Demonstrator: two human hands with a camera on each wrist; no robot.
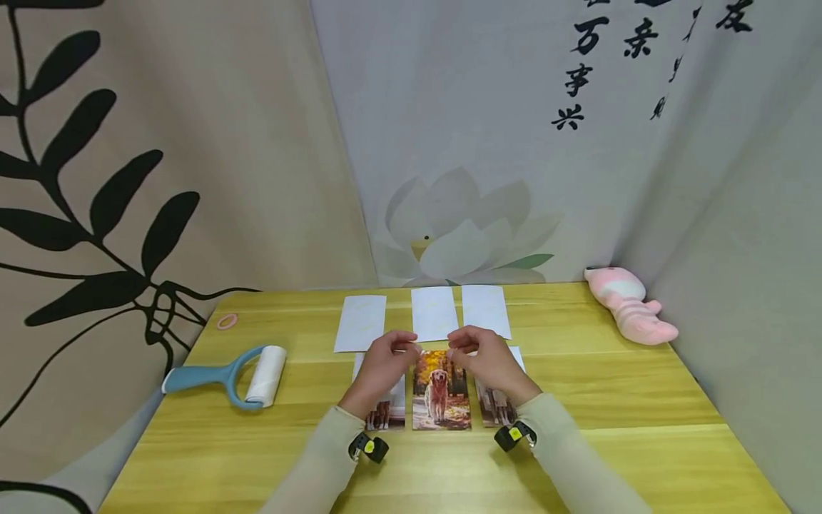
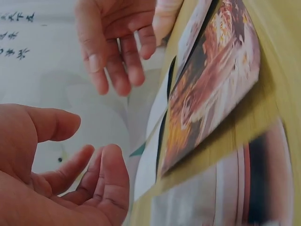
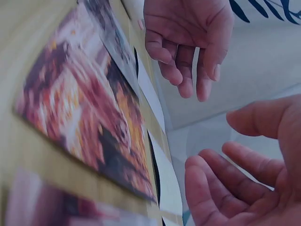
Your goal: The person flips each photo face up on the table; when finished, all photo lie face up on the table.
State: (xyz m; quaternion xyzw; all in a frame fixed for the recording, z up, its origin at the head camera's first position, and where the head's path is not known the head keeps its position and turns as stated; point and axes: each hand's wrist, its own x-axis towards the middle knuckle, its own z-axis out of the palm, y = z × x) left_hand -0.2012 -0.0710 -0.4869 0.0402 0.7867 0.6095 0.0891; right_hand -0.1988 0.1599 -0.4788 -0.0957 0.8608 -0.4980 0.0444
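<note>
Backdrop: curtain (image 1: 488, 143) behind everything, printed with plant, lotus and characters. Surface (image 1: 610, 464): wood-grain, carried all the loose items. Lint roller (image 1: 265, 377) lay at left, well apart from the work, as did the pink plush (image 1: 629, 307) at the far right; neither looked needed for this step. Left hand (image 1: 387, 368) and right hand (image 1: 489, 362) hung over the front row, fingers loosely bent, thumbs apart from fingers, nothing gripped; wrist views showed a gap between both hands and the card below. Dog photo (image 1: 438, 400) lay on the surface, middle of the front row, upright to the wearer, between left photo (image 1: 388, 414) and right photo (image 1: 496, 410), both partly hidden by the hands. Back row: three white cards, left one (image 1: 359, 325), middle one (image 1: 434, 314), right one (image 1: 486, 312), roughly in line, marks too faint to read. My read: step in hand was placing or squaring the middle front card in a two-row layout. Next move probably called for a light fingertip nudge on its edges, or lifting clear without dragging its neighbours. Smallest item: pink ring (image 1: 227, 321), back left, untouched.
</note>
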